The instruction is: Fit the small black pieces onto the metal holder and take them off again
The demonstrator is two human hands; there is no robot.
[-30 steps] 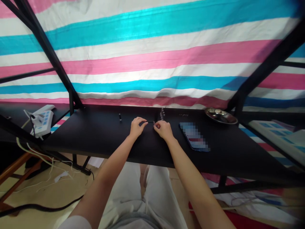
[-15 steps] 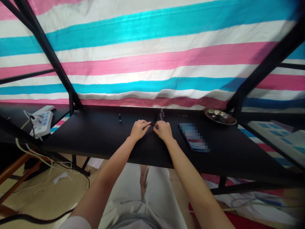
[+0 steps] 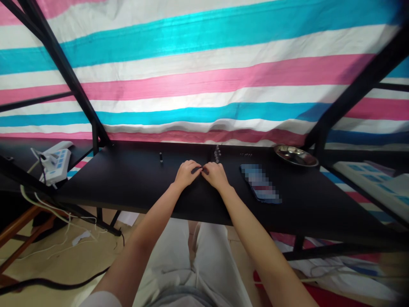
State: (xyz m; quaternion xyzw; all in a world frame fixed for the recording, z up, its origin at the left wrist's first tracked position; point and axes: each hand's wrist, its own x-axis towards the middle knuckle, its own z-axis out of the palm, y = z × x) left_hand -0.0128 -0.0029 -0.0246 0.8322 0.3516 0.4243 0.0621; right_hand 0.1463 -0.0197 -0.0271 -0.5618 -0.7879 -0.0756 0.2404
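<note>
Piece [image 3: 202, 168]: one, mostly hidden, sitting between the hands; keeping both pinches light and aligned should be helping.
Tube [image 3: 161, 157]: one, resting apart.
Left hand [image 3: 185, 175]: pinching it.
Right hand [image 3: 215, 175]: pinching it opposite.
Clear bits [image 3: 217, 154], dark bits [image 3: 246, 155]: lying behind, too small for counting.
Phone [image 3: 261, 183]: one, lying flat.
Dish [image 3: 295, 155]: one, resting beyond.

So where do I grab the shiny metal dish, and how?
Probably by the rim nearest the person, with the right hand coming in from the front, thumb inside, fingers outside. The shiny metal dish looks wide and shallow, so its edge should pinch easily, and the striped sheet and black post crowd its far and right sides.
</note>
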